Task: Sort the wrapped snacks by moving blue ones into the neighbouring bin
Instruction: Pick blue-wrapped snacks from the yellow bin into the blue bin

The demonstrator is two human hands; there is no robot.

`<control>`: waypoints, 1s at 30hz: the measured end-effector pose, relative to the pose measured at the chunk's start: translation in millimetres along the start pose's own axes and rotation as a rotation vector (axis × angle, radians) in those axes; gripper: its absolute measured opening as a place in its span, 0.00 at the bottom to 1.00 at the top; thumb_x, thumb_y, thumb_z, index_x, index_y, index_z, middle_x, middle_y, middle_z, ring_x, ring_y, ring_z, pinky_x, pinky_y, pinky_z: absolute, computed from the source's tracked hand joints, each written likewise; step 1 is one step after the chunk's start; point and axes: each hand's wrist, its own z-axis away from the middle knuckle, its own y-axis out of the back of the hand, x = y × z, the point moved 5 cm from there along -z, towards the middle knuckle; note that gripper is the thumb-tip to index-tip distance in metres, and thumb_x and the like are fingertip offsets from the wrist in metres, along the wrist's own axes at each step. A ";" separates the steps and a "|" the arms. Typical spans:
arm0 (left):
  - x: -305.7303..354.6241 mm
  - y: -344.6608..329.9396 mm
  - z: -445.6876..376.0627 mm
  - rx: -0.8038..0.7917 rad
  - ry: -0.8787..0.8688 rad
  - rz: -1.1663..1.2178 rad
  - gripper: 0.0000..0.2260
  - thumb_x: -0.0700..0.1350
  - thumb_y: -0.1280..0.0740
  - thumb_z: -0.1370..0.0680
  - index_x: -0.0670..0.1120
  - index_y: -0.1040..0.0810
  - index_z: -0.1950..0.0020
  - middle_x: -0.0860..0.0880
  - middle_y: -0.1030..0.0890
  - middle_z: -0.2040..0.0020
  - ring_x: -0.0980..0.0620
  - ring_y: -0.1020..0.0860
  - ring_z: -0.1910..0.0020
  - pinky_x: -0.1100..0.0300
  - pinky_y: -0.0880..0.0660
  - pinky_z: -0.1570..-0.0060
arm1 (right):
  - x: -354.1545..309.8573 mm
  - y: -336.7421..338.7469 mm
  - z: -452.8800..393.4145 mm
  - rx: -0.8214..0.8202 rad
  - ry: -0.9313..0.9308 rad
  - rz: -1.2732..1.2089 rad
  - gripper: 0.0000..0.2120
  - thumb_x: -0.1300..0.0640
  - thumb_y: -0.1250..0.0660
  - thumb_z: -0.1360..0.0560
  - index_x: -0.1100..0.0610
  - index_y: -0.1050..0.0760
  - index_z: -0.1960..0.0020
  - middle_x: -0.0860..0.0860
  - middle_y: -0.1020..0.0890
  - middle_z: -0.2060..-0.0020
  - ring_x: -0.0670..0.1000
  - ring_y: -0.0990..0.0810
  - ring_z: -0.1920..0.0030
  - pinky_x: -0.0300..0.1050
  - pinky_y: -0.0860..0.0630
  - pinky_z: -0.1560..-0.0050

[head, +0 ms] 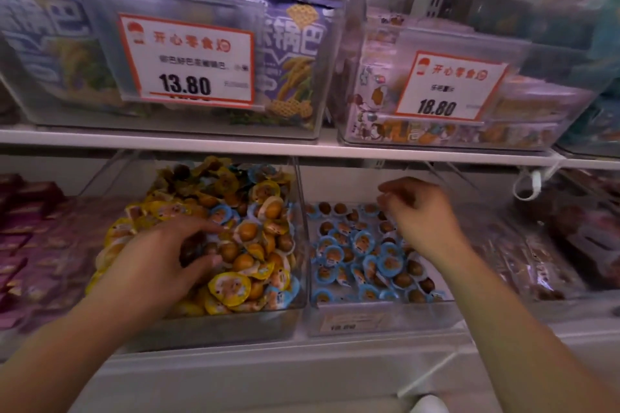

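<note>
1. Blue snacks (pixel 221 214) lie scattered among yellow ones in the left bin (pixel 235 318); I see many already in the right bin (pixel 375 315).
2. Left hand (pixel 161 265) digs in, fingers spread; right hand (pixel 419 211) hovers, fingertips loosely curled, contents indiscernible.
3. Risk: I judge yellow packs may ride along, since the wrappers overlap.

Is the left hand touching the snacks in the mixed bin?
Touching. The head view shows the left hand with its fingers resting on the snacks in the mixed bin.

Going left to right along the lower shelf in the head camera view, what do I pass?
Purple-wrapped packs → left hand → bin of mixed yellow and blue snacks → bin of blue snacks → right hand → brown packs.
</note>
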 end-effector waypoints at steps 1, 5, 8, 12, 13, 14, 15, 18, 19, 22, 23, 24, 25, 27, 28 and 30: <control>-3.5 4.1 0.8 0.032 0.014 0.101 0.18 0.49 0.22 0.30 0.63 0.20 0.44 0.62 0.18 0.48 0.58 0.18 0.51 0.63 0.23 0.58 | -14.6 -9.6 5.4 -0.008 0.044 -0.082 0.12 0.62 0.34 0.23 0.46 0.19 0.54 0.43 0.15 0.59 0.43 0.16 0.55 0.33 0.23 0.53; -19.3 27.7 6.4 0.200 0.045 0.349 0.18 0.42 0.26 0.26 0.65 0.21 0.46 0.60 0.20 0.48 0.61 0.20 0.49 0.61 0.21 0.48 | -80.6 -53.5 38.2 -0.089 0.334 -0.152 0.09 0.57 0.36 0.23 0.46 0.18 0.51 0.41 0.15 0.56 0.40 0.17 0.53 0.32 0.23 0.51; -23.9 38.3 11.8 0.205 0.021 0.265 0.14 0.44 0.31 0.23 0.60 0.21 0.41 0.57 0.22 0.44 0.60 0.23 0.43 0.57 0.25 0.40 | -115.5 -97.6 62.1 -0.317 0.524 0.049 0.13 0.50 0.38 0.23 0.46 0.21 0.40 0.40 0.20 0.48 0.38 0.23 0.47 0.31 0.27 0.45; -14.0 33.7 20.0 0.078 -0.050 0.166 0.14 0.48 0.41 0.25 0.56 0.19 0.45 0.59 0.23 0.47 0.58 0.24 0.45 0.60 0.27 0.43 | -121.2 -156.4 82.1 -0.613 0.594 0.346 0.21 0.46 0.38 0.21 0.47 0.30 0.29 0.45 0.25 0.38 0.47 0.28 0.37 0.44 0.30 0.35; -12.8 31.5 22.0 0.058 -0.053 0.131 0.16 0.50 0.43 0.25 0.55 0.18 0.47 0.58 0.23 0.48 0.57 0.24 0.47 0.58 0.27 0.45 | -120.5 -166.8 84.2 -0.624 0.620 0.429 0.22 0.46 0.38 0.22 0.48 0.31 0.29 0.47 0.26 0.36 0.50 0.29 0.35 0.46 0.32 0.33; -12.6 29.3 23.4 0.046 -0.051 0.094 0.18 0.52 0.46 0.25 0.54 0.17 0.48 0.57 0.23 0.49 0.55 0.25 0.48 0.55 0.27 0.46 | -119.8 -175.3 85.4 -0.615 0.650 0.508 0.23 0.45 0.39 0.22 0.48 0.32 0.29 0.48 0.27 0.35 0.52 0.30 0.34 0.48 0.34 0.31; -12.5 27.2 24.0 0.035 -0.044 0.049 0.19 0.53 0.48 0.24 0.53 0.17 0.48 0.56 0.23 0.49 0.53 0.25 0.49 0.53 0.26 0.48 | -119.2 -181.7 85.5 -0.599 0.667 0.568 0.24 0.43 0.40 0.22 0.48 0.32 0.29 0.49 0.28 0.35 0.53 0.31 0.33 0.50 0.36 0.30; -12.7 21.3 20.7 0.019 -0.007 -0.113 0.20 0.58 0.50 0.22 0.52 0.21 0.47 0.53 0.25 0.48 0.50 0.25 0.49 0.51 0.25 0.51 | -117.8 -191.6 81.9 -0.591 0.638 0.590 0.26 0.39 0.43 0.25 0.44 0.34 0.28 0.49 0.30 0.34 0.55 0.33 0.35 0.54 0.36 0.32; -13.5 19.9 19.5 0.011 0.008 -0.151 0.19 0.60 0.48 0.22 0.53 0.22 0.47 0.52 0.25 0.48 0.49 0.25 0.48 0.52 0.25 0.51 | -116.6 -193.4 80.4 -0.605 0.618 0.574 0.28 0.37 0.42 0.26 0.42 0.36 0.27 0.49 0.32 0.34 0.55 0.33 0.35 0.55 0.35 0.33; -16.6 16.0 16.6 -0.019 0.019 -0.201 0.13 0.56 0.39 0.23 0.54 0.24 0.42 0.51 0.27 0.45 0.48 0.27 0.44 0.51 0.26 0.47 | -115.0 -198.6 76.0 -0.639 0.602 0.584 0.33 0.34 0.41 0.28 0.39 0.43 0.25 0.49 0.35 0.32 0.56 0.36 0.34 0.57 0.36 0.33; -17.7 16.2 16.4 -0.022 0.031 -0.178 0.14 0.54 0.37 0.25 0.54 0.25 0.40 0.51 0.27 0.44 0.47 0.28 0.44 0.51 0.26 0.46 | -115.7 -201.3 75.4 -0.638 0.614 0.605 0.34 0.33 0.41 0.28 0.39 0.44 0.24 0.49 0.36 0.32 0.56 0.36 0.34 0.57 0.36 0.33; -18.6 17.7 16.1 -0.014 0.049 -0.133 0.15 0.52 0.36 0.26 0.55 0.25 0.39 0.51 0.27 0.44 0.47 0.27 0.44 0.51 0.27 0.46 | -117.6 -204.1 75.7 -0.625 0.633 0.627 0.34 0.34 0.40 0.28 0.40 0.43 0.25 0.50 0.36 0.32 0.56 0.37 0.34 0.57 0.37 0.34; -18.8 20.3 15.6 0.005 0.067 -0.078 0.16 0.51 0.36 0.27 0.55 0.25 0.39 0.52 0.27 0.46 0.48 0.27 0.44 0.51 0.27 0.46 | -120.5 -206.8 76.1 -0.601 0.661 0.651 0.32 0.35 0.40 0.28 0.41 0.40 0.26 0.50 0.35 0.33 0.56 0.37 0.34 0.57 0.38 0.35; -18.3 24.8 15.2 0.038 0.089 0.024 0.17 0.51 0.37 0.28 0.55 0.25 0.39 0.54 0.28 0.48 0.49 0.26 0.46 0.53 0.27 0.49 | -125.7 -210.7 77.7 -0.554 0.713 0.695 0.28 0.37 0.39 0.27 0.46 0.32 0.30 0.50 0.34 0.37 0.55 0.36 0.35 0.57 0.38 0.38; -18.2 26.2 15.5 0.045 0.091 0.069 0.18 0.51 0.38 0.29 0.56 0.25 0.39 0.56 0.29 0.48 0.51 0.26 0.47 0.55 0.27 0.50 | -126.5 -211.7 78.0 -0.542 0.723 0.700 0.28 0.37 0.38 0.28 0.47 0.30 0.31 0.50 0.33 0.38 0.55 0.36 0.35 0.56 0.38 0.39; -18.4 27.6 16.1 0.046 0.087 0.163 0.18 0.52 0.39 0.30 0.61 0.27 0.40 0.61 0.30 0.48 0.59 0.27 0.50 0.59 0.29 0.53 | -125.1 -211.4 76.9 -0.534 0.711 0.657 0.28 0.38 0.36 0.29 0.49 0.31 0.33 0.49 0.29 0.38 0.54 0.34 0.35 0.55 0.38 0.39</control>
